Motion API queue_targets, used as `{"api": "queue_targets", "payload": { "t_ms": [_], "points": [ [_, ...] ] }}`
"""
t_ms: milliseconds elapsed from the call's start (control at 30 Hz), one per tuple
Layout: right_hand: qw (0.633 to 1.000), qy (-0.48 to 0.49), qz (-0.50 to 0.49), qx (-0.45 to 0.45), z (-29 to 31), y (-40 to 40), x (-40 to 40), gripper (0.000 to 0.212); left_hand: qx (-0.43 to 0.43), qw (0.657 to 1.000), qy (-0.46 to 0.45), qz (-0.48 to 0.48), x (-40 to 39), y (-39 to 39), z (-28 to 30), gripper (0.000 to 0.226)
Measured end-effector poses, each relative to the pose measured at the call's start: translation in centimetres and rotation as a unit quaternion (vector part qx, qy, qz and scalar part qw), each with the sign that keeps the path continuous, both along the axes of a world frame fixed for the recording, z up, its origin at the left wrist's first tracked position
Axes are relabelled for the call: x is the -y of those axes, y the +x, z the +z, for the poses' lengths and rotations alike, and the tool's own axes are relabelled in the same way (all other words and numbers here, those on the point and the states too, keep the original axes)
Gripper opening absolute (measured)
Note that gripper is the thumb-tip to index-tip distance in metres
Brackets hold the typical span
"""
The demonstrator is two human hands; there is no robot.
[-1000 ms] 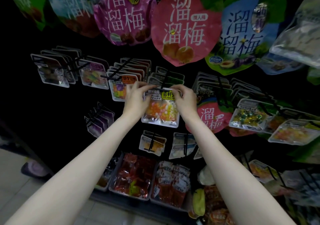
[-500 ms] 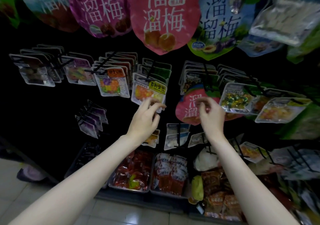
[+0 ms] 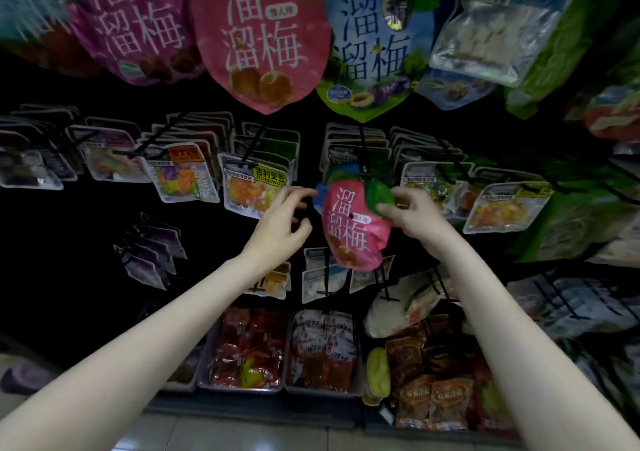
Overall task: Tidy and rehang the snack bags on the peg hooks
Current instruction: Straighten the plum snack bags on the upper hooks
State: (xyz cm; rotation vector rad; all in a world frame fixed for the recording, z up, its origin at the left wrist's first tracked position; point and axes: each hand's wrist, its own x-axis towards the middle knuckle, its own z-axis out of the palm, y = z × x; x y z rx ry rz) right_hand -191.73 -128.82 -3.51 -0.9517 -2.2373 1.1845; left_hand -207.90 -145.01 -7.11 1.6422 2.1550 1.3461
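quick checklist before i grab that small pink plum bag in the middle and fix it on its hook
1. Right hand has a grip on the small pink plum bag at its green top corner: ok.
2. Left hand on the bag: not ok, open and just short of it.
3. Bag hanging straight: not ok, it is tilted.
4. Bag's hole seated on the peg hook: cannot tell.
5. Jelly bean bag to the left hanging on its hook: ok.
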Motion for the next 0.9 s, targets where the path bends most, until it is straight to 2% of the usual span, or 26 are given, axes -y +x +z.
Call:
{"api": "queue_targets", "payload": {
  "t_ms": [67, 133, 200, 267, 367, 433, 500, 567, 633, 700, 800, 900],
  "points": [
    [0.994, -0.072, 0.078, -0.005, 1.8, 1.6, 0.9, 0.014, 0.015, 1.000, -0.008, -0.018, 0.1, 0.4, 0.6, 0.043],
    [0.987, -0.044, 0.151, 0.022, 3.4, 2.7, 1.5, 0.007, 0.033, 0.998, -0.022, -0.056, 0.2, 0.8, 1.2, 0.051],
    [0.986, 0.003, 0.169, 0.004, 4.5, 3.2, 2.0, 0.007, 0.094, 0.989, -0.034, -0.107, 0.6, 1.3, 2.4, 0.056],
    [0.989, 0.019, 0.139, -0.056, 6.0, 3.1, 2.7, 0.009, 0.168, 0.976, -0.017, -0.134, 1.2, 1.7, 4.1, 0.056],
    [0.973, 0.036, 0.083, -0.210, 8.5, 2.0, 3.7, 0.015, 0.224, 0.967, 0.031, -0.119, 2.1, 1.5, 6.9, 0.061],
    [0.949, -0.014, 0.044, -0.311, 10.1, 0.7, 4.2, 0.017, 0.248, 0.958, 0.076, -0.120, 2.5, 1.2, 8.5, 0.057],
    [0.931, -0.048, 0.022, -0.361, 11.5, -0.7, 4.9, 0.014, 0.264, 0.950, 0.119, -0.118, 2.9, 0.7, 9.9, 0.055],
    [0.931, -0.034, 0.021, -0.362, 12.2, -1.8, 5.0, 0.014, 0.267, 0.948, 0.142, -0.100, 3.3, 0.1, 11.0, 0.053],
    [0.932, -0.004, 0.067, -0.357, 12.7, -2.7, 5.2, 0.036, 0.279, 0.943, 0.163, -0.077, 3.8, -0.6, 11.6, 0.053],
    [0.932, 0.100, 0.122, -0.327, 13.1, -3.4, 5.7, 0.052, 0.293, 0.937, 0.181, -0.064, 4.5, -1.3, 12.2, 0.057],
    [0.923, 0.227, 0.131, -0.283, 13.8, -5.0, 6.4, 0.048, 0.256, 0.952, 0.166, -0.036, 5.4, -2.4, 13.1, 0.058],
    [0.923, 0.247, 0.093, -0.279, 14.8, -6.7, 7.3, 0.039, 0.136, 0.975, 0.177, 0.016, 5.7, -3.8, 14.4, 0.062]
  ]
}}
